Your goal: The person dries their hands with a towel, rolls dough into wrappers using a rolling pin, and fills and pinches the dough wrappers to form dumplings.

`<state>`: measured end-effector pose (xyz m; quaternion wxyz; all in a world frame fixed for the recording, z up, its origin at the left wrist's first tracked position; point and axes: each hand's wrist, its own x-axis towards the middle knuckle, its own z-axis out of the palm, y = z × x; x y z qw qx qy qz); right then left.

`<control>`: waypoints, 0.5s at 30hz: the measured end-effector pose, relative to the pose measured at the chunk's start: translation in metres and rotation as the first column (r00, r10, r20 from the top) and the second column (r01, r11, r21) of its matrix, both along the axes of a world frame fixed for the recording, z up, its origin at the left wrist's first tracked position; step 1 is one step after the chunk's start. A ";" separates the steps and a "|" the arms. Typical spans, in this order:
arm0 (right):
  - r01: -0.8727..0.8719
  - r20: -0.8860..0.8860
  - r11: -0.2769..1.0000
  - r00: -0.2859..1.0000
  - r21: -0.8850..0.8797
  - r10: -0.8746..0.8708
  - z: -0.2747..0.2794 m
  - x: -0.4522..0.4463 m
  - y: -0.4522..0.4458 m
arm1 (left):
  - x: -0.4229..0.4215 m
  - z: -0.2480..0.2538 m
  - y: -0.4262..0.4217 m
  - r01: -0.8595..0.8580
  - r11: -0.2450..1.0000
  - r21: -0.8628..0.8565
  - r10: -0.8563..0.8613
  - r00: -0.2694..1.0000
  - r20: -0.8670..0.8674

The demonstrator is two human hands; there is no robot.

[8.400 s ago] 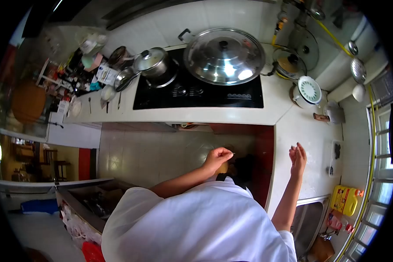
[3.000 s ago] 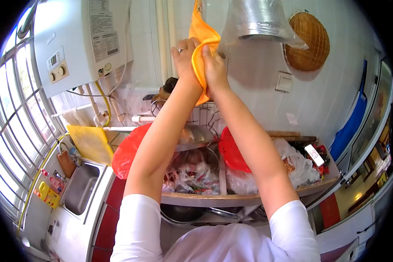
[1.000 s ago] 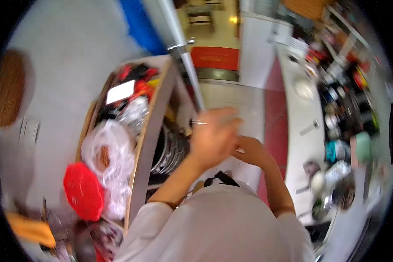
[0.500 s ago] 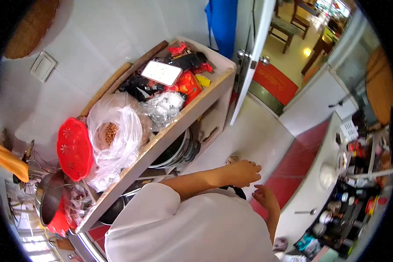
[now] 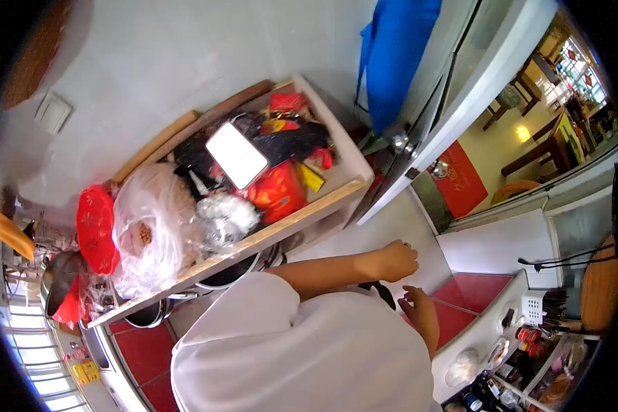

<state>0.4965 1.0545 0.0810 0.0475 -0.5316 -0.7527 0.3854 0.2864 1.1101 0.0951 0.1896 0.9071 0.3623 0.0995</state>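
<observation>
My left hand [image 5: 395,261] is in front of my white shirt [image 5: 302,350], its fingers curled in and nothing seen in them. Close by on the right, my right hand [image 5: 420,312] has loosely bent fingers, slightly apart, and holds nothing that I can see. Neither hand touches an object. Left of them stands a wooden-edged shelf unit [image 5: 323,199]. On its top lie a white rectangular panel [image 5: 237,156], a red package [image 5: 279,192], a clear plastic bag [image 5: 228,216], a white plastic bag [image 5: 154,240] with brown nuts or beans, and a red scalloped dish [image 5: 96,230].
A white door [image 5: 484,89] stands open beside a hanging blue cloth [image 5: 395,58]. Beyond it lies a red mat [image 5: 461,180]. At lower right is a counter [image 5: 453,353] with jars and bottles. Pots [image 5: 147,314] sit under the shelf top.
The view has turned, bringing the door, blue cloth and shelf end closer. Both hands stay in front of my body, with the right hand's fingers a little more bent.
</observation>
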 end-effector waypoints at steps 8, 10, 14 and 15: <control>-0.059 0.064 0.997 0.996 -0.044 0.062 -0.014 0.025 0.103 | 0.045 -0.010 0.076 0.094 0.922 -0.377 -0.139 0.986 -0.092; -0.143 0.064 0.990 0.988 0.017 0.142 -0.023 0.043 0.132 | 0.063 -0.012 0.105 0.104 0.919 -0.380 -0.165 0.977 -0.131; -0.078 0.060 0.997 0.995 -0.020 0.079 -0.029 0.092 0.193 | 0.113 0.000 0.181 0.075 0.937 -0.341 -0.136 0.978 -0.159; -0.058 0.059 0.996 0.996 -0.073 0.062 -0.027 0.105 0.210 | 0.128 0.006 0.201 0.057 0.952 -0.301 -0.110 0.981 -0.162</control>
